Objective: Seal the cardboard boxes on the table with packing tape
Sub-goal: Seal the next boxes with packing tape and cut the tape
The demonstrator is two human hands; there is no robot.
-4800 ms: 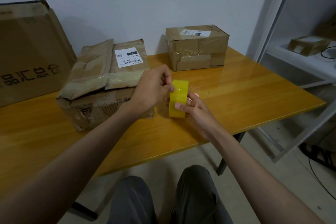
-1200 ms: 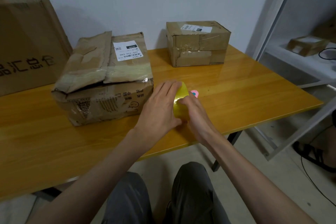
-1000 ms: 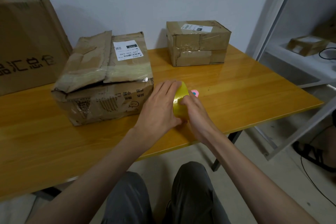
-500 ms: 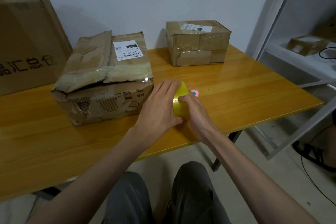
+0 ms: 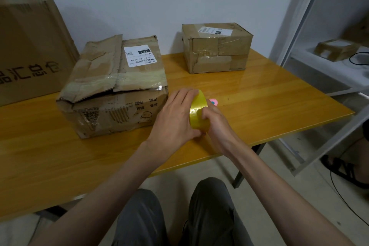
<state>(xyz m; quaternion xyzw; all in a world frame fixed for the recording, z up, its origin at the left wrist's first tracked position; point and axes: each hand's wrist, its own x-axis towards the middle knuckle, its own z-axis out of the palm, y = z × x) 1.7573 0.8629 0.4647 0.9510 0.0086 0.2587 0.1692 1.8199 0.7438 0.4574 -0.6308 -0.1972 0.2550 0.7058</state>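
A yellow roll of packing tape (image 5: 197, 112) is held upright just above the table's front part, between both hands. My left hand (image 5: 173, 118) covers its left face with the fingers laid flat along it. My right hand (image 5: 217, 124) grips it from the right, thumb pressed on the outer band. A large crumpled cardboard box (image 5: 113, 88) with loose, torn top flaps and a white label sits just left of the hands. A smaller taped box (image 5: 216, 48) stands at the table's back.
A small pink object (image 5: 214, 102) lies on the wooden table (image 5: 269, 104) behind the tape roll. A big flattened carton (image 5: 30, 46) leans on the wall at left. A white metal shelf (image 5: 319, 26) with a small box (image 5: 336, 49) stands at right.
Since 4.8 s ago the roll has come lower and closer to the table, with my left hand now flat over its side. Over the last second nothing has visibly moved.
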